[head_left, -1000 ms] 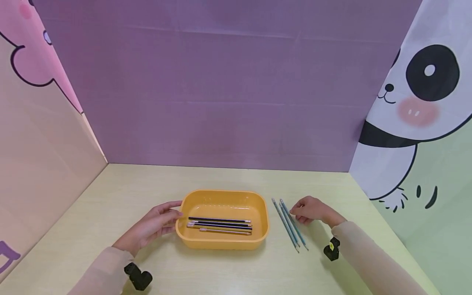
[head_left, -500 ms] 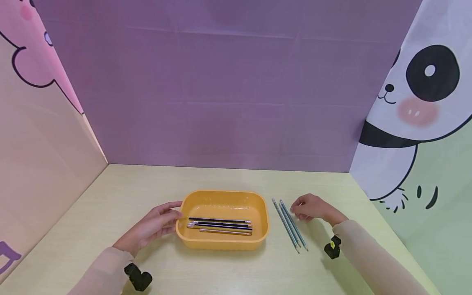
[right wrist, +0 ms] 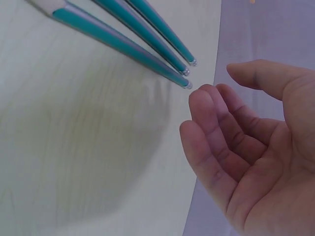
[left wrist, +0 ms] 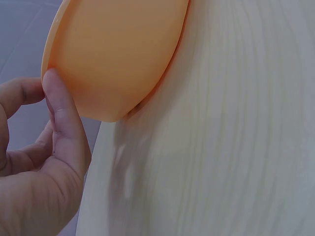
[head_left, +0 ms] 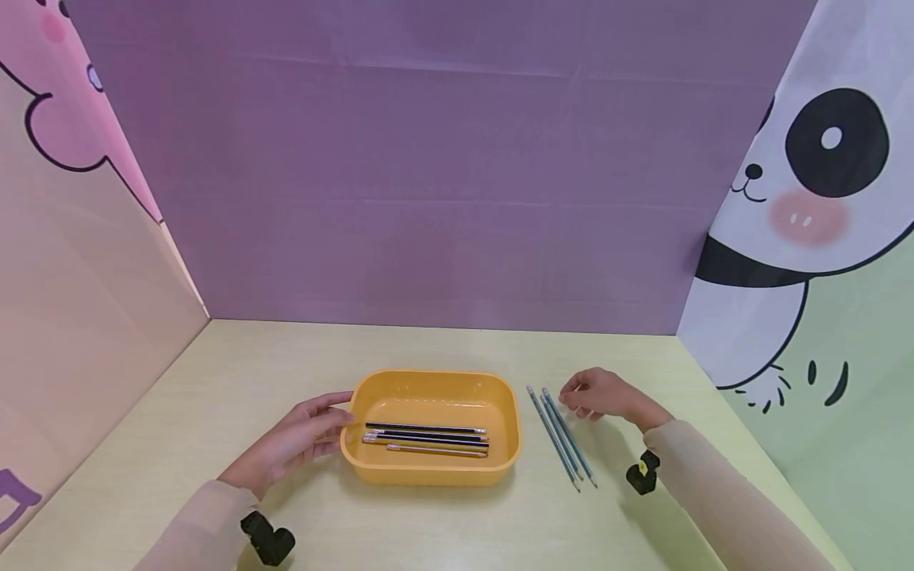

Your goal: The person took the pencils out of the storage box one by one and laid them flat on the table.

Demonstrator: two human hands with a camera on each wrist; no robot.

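A yellow plastic tray [head_left: 437, 474] stands on the table, with several dark and yellow pencils [head_left: 428, 434] lying crosswise in it. My left hand [head_left: 303, 434] pinches the tray's left rim; the left wrist view shows the thumb [left wrist: 61, 105] on one side of the wall and the index finger behind. Three blue-green pencils [head_left: 564, 438] lie side by side to the right of the tray, their eraser ends at the far side. Just right of those ends hovers my right hand [head_left: 603, 394], its fingers loosely bent and holding nothing. In the right wrist view its fingertips [right wrist: 201, 101] point toward the eraser ends.
The pale wooden table [head_left: 443, 531] ends at a purple back panel [head_left: 443, 198]. A beige panel [head_left: 86, 317] closes the left side, and a panda-printed panel [head_left: 821, 317] the right.
My right hand has risen a little and shifted slightly away toward the back panel, still beside the blue-green pencils. Left hand, tray and pencils keep their places.
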